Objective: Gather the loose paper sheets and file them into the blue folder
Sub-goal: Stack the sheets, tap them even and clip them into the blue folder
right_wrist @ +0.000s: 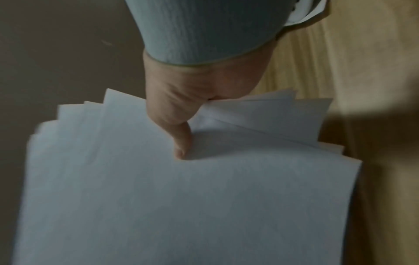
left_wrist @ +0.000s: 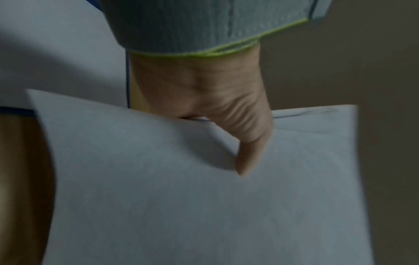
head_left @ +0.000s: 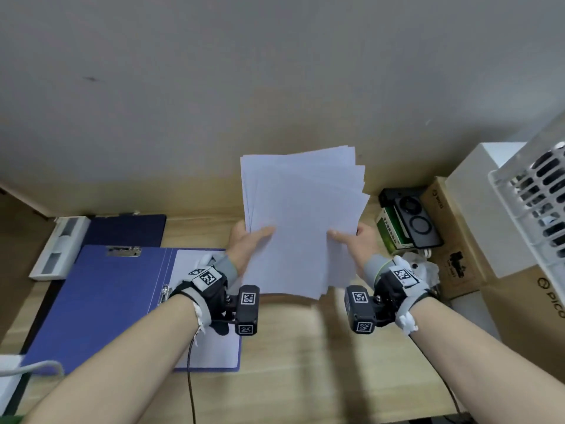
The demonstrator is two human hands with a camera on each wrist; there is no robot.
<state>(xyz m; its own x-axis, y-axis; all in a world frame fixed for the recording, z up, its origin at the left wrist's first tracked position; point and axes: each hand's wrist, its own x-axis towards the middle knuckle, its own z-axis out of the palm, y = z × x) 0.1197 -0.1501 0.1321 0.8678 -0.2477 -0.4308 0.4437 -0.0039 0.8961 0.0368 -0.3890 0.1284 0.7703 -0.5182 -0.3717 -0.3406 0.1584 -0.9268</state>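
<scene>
A fanned stack of white paper sheets [head_left: 301, 218] is held up above the wooden desk, its edges uneven. My left hand [head_left: 247, 238] pinches its left side, thumb on top, and my right hand [head_left: 356, 237] pinches its right side the same way. The wrist views show each thumb pressed on the sheets [left_wrist: 204, 206] [right_wrist: 181, 206], with the left hand [left_wrist: 215, 111] and right hand [right_wrist: 181, 100] gripping the near edge; the fingers underneath are hidden. The blue folder [head_left: 101, 301] lies open on the desk at lower left, a white sheet [head_left: 189, 267] in its right half.
A darker blue clipboard [head_left: 128, 229] and a white rectangular holder [head_left: 59, 246] lie behind the folder. Cardboard boxes [head_left: 458, 240], a black and green device [head_left: 406, 221] and a white slotted basket [head_left: 535, 203] crowd the right side. A grey wall [head_left: 275, 71] backs the desk.
</scene>
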